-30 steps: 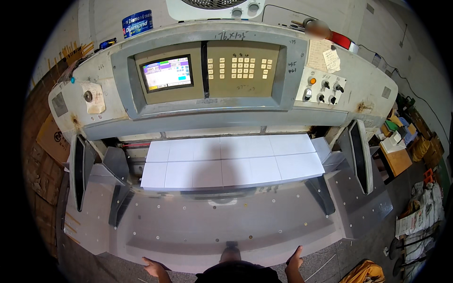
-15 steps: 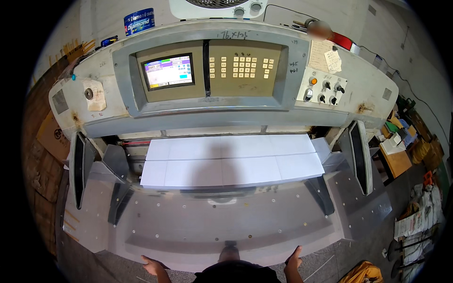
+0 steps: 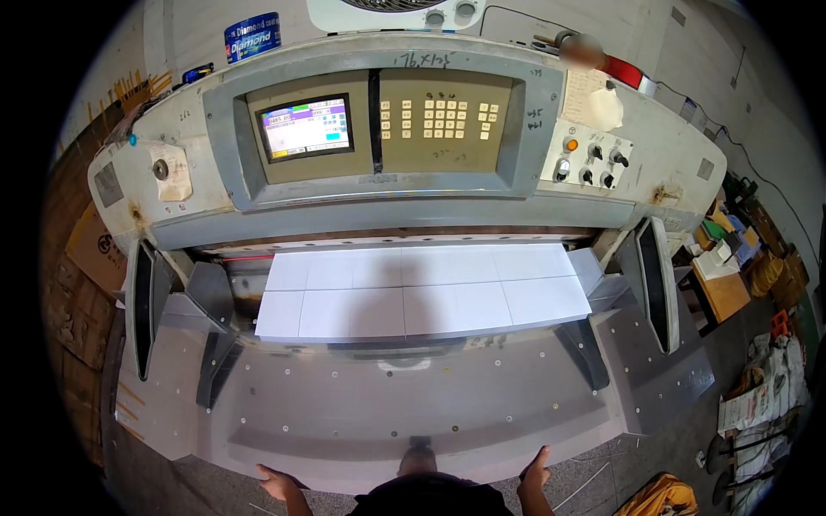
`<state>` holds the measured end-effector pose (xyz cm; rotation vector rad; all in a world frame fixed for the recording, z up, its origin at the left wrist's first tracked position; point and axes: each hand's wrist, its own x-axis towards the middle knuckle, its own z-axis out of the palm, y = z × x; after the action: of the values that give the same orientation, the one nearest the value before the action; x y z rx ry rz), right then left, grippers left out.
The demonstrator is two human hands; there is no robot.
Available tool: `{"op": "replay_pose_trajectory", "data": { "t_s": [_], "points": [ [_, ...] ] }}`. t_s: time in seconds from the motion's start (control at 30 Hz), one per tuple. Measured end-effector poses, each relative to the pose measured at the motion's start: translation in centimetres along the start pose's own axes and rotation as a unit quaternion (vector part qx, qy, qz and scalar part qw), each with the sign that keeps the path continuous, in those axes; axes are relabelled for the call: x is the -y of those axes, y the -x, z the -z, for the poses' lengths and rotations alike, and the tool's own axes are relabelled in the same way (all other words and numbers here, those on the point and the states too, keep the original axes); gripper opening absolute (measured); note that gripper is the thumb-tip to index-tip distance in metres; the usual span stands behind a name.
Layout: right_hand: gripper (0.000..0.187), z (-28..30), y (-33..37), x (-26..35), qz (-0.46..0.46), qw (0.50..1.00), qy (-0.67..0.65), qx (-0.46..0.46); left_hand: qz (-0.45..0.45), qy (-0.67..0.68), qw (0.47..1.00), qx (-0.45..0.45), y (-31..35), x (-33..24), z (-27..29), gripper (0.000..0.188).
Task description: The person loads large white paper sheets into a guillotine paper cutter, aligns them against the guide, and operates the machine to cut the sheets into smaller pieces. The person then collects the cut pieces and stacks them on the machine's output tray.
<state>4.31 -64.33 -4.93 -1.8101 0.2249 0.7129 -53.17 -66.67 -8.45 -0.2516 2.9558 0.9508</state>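
Observation:
At the table's front edge, left of centre, is my left hand (image 3: 277, 483), its thumb laid over the rim. On the right side my right hand (image 3: 536, 471) holds the same edge with its thumb up. Both hands look closed around the edge of the metal table (image 3: 344, 396); their other fingers are mostly hidden beneath or behind it. White paper stacks (image 3: 465, 297) lie side by side in two rows under the paper cutter (image 3: 396, 217), away from my hands. Behind them a blade bar (image 3: 508, 237) with a row of holes shows low in the opening.
Upright side guards (image 3: 658, 288) flank the table. Above the opening are a lit screen (image 3: 307, 127), a keypad (image 3: 443, 120) and a switch panel (image 3: 589, 163). A blue tin (image 3: 252, 38) stands on top. At right are a cluttered side table (image 3: 723, 297) and white sacks (image 3: 766, 378).
The blade bar has come down into view behind the paper, covering the opening's back. Seams between the stacks show more clearly. My hands stay in place.

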Motion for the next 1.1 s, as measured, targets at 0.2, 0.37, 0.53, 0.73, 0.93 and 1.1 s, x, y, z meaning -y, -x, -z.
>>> {"op": "replay_pose_trajectory", "data": {
  "t_s": [0.2, 0.37, 0.53, 0.73, 0.93, 1.1],
  "points": [
    [0.093, 0.1, -0.3, -0.2, 0.003, 1.0, 0.02, -0.023, -0.004, 0.006, 1.0, -0.006, -0.3, 0.3, -0.3, 0.097],
    [0.092, 1.3, -0.2, 1.6, -0.052, 0.985, 0.153, 0.054, 0.018, 0.024, 1.0, 0.004, -0.3, 0.4, 0.2, 0.096],
    [0.079, 1.9, -2.9, 3.4, 0.315, 0.798, 0.483, -0.174, 0.028, 0.081, 0.996, 0.03, 1.0, -1.4, 0.4, 0.092],
    [0.047, -10.8, 7.7, 18.8, 0.594, 0.755, 0.238, 0.142, 0.01, 0.167, 0.986, 0.005, 1.8, -1.5, 0.1, 0.084],
    [0.028, -24.6, 20.1, 31.3, 0.761, 0.578, 0.112, 0.272, 0.027, 0.108, 0.994, -0.004, 0.7, -0.1, -0.6, 0.079],
    [0.027, -32.1, 27.2, 39.2, 0.832, 0.495, 0.126, 0.217, -0.03, 0.111, 0.993, 0.002, 1.1, -0.4, 1.2, 0.082]
  ]
}}
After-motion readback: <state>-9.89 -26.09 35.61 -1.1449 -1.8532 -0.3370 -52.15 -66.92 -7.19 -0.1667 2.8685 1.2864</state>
